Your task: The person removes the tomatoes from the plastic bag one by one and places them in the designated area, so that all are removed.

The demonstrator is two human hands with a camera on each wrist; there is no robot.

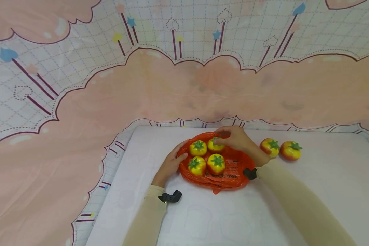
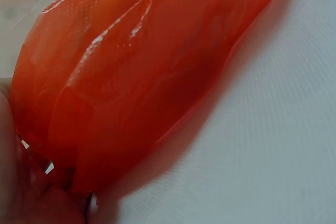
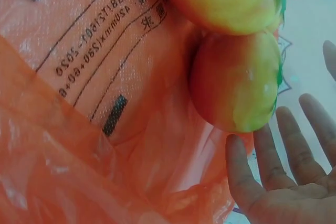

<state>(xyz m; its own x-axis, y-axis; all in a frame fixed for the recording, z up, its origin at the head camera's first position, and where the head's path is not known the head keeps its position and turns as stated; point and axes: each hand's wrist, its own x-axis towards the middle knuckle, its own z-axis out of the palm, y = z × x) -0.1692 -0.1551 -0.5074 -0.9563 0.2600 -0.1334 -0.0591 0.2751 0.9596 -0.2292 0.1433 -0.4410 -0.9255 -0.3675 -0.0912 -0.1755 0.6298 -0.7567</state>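
Observation:
An opened red plastic bag [image 1: 233, 171] lies on the white table with several red-and-yellow toy persimmons in it, each with a green leafy top. My left hand [image 1: 173, 163] grips the bag's left rim, thumb over the edge; in the left wrist view the red plastic [image 2: 147, 87] fills much of the picture and little of the hand shows. My right hand [image 1: 235, 137] is over the far persimmon [image 1: 215, 147]. From the right wrist, its fingers [image 3: 296, 156] look straight and spread, with fingertips right by a persimmon [image 3: 236, 82]; whether they touch cannot be told.
Two more persimmons, one on the left [image 1: 269, 147] and one on the right [image 1: 290, 150], sit on the white table [image 1: 209, 218] beyond my right forearm. A patterned pink and white cloth [image 1: 184, 89] hangs behind the table. Black straps with devices are on both wrists.

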